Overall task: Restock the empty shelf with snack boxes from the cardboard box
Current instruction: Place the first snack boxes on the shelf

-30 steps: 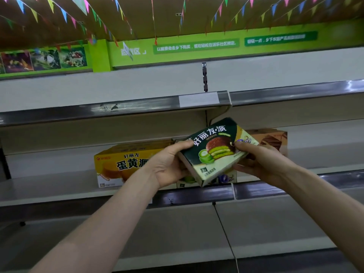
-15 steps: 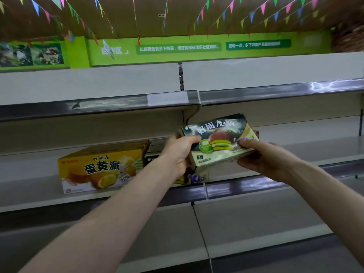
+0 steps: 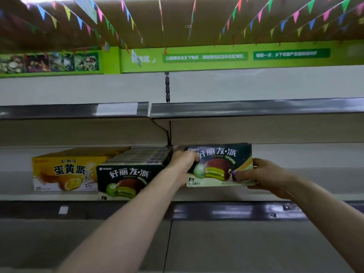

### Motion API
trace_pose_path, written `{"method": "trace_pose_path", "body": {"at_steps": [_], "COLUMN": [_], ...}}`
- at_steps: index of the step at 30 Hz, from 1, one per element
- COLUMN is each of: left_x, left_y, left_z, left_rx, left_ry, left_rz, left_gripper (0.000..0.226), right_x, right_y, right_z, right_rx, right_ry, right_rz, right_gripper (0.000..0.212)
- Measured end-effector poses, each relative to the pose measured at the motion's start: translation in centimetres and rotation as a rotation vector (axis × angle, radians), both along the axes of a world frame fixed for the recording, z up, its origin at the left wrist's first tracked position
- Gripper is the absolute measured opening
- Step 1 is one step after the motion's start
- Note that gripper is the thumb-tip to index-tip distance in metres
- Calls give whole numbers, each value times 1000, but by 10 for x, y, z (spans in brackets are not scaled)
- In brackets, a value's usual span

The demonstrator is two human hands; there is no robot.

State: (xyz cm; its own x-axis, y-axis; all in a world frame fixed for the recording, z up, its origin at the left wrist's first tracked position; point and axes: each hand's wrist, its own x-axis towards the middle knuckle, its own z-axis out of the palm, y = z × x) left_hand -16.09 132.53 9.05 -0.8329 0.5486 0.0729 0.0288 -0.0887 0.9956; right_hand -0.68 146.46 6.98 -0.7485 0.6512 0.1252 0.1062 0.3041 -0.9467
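On the shelf (image 3: 17,194), the leftmost box (image 3: 65,170) stands toward the left end. The middle box (image 3: 126,182) touches its right side, nearer the front edge. Right of it, the third box (image 3: 218,166) is gripped at its ends by the left hand (image 3: 183,160) and right hand (image 3: 264,176).

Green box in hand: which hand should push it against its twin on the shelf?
Probably the right hand: it grips the held box at its outer edge. The left hand sits between it and the shelved green box, in the way.
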Motion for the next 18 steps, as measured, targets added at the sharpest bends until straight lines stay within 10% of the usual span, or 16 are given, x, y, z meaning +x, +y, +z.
{"method": "trace_pose_path", "body": {"at_steps": [12,18], "left_x": [-56,-89], "left_y": [45,62], "left_z": [8,17], "left_rx": [-35,-221], "left_ry": [68,61], "left_rz": [216,176], "left_gripper": [50,19], "right_x": [-47,-68], "right_y": [46,58], "right_z": [-29,-27], "right_rx": [17,80], "right_ry": [-57,-114], "right_rz": [233,319], "right_gripper": [52,59]}}
